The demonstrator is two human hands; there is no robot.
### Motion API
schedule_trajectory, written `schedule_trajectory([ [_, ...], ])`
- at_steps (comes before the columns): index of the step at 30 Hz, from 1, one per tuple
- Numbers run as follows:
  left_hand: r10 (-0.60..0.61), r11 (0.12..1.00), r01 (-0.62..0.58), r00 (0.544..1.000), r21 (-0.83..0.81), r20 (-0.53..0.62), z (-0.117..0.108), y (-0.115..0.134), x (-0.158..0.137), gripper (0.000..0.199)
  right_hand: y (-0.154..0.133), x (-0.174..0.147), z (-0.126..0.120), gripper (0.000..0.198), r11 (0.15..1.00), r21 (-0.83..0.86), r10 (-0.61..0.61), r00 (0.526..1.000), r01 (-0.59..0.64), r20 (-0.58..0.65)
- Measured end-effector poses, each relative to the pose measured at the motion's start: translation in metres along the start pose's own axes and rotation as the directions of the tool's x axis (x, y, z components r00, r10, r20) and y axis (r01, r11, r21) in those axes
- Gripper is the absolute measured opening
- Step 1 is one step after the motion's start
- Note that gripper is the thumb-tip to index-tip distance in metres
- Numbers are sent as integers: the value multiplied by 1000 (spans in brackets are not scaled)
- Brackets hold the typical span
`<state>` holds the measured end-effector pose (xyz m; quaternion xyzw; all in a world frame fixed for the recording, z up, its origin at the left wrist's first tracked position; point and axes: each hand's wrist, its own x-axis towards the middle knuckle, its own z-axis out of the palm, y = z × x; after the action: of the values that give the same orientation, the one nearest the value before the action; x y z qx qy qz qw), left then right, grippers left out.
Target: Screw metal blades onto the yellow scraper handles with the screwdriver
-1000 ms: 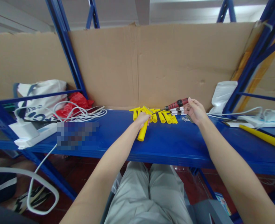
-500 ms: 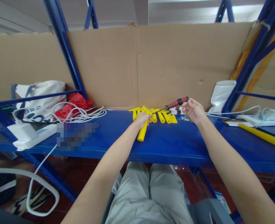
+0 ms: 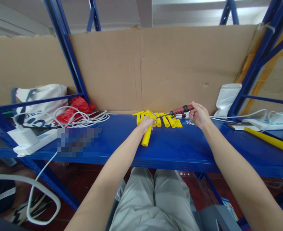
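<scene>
My left hand (image 3: 146, 124) is closed around a yellow tool with a round handle (image 3: 145, 139), whose lower end sticks out below my fist toward me. Its upper part is partly hidden by my fingers. A screwdriver (image 3: 181, 109) with a red and black handle is pinched at its butt end by my right hand (image 3: 200, 116). The thin shaft points left, and its tip meets the yellow tool beside my left hand. Behind lie several similar yellow pieces (image 3: 165, 121) in a row. Small metal parts, maybe screws (image 3: 190, 122), lie near my right fingers.
On the blue shelf (image 3: 179, 149), white cables (image 3: 93, 119), a power strip (image 3: 39, 141) and a red bag (image 3: 80, 107) sit to the left. A long yellow piece (image 3: 270, 140) lies at right near a white pouch (image 3: 228, 99). Cardboard (image 3: 179, 64) closes the back.
The screwdriver's handle end has dipped slightly, so it lies flatter, and my right fingers have shifted on it. My left hand keeps its hold on the yellow tool.
</scene>
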<state>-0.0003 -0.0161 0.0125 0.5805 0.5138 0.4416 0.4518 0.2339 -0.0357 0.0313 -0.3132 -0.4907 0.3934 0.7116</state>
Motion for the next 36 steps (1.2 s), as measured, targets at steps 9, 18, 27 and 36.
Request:
schedule_trajectory([
  [9, 18, 999, -16, 999, -52, 26, 0, -4, 4, 24, -1, 1, -2, 30, 1000, 21, 13, 997, -15, 82],
  [18, 15, 999, -14, 1000, -52, 15, 2, -4, 5, 25, 2, 3, -3, 43, 998, 12, -60, 998, 60, 10],
  [27, 15, 997, -14, 1000, -77, 15, 3, -4, 4, 25, -2, -1, -3, 31, 1000, -5, -4, 1000, 4, 21],
  [36, -4, 999, 4, 1000, -53, 5, 2, -4, 5, 21, 0, 0, -1, 37, 998, -25, -55, 998, 55, 20],
])
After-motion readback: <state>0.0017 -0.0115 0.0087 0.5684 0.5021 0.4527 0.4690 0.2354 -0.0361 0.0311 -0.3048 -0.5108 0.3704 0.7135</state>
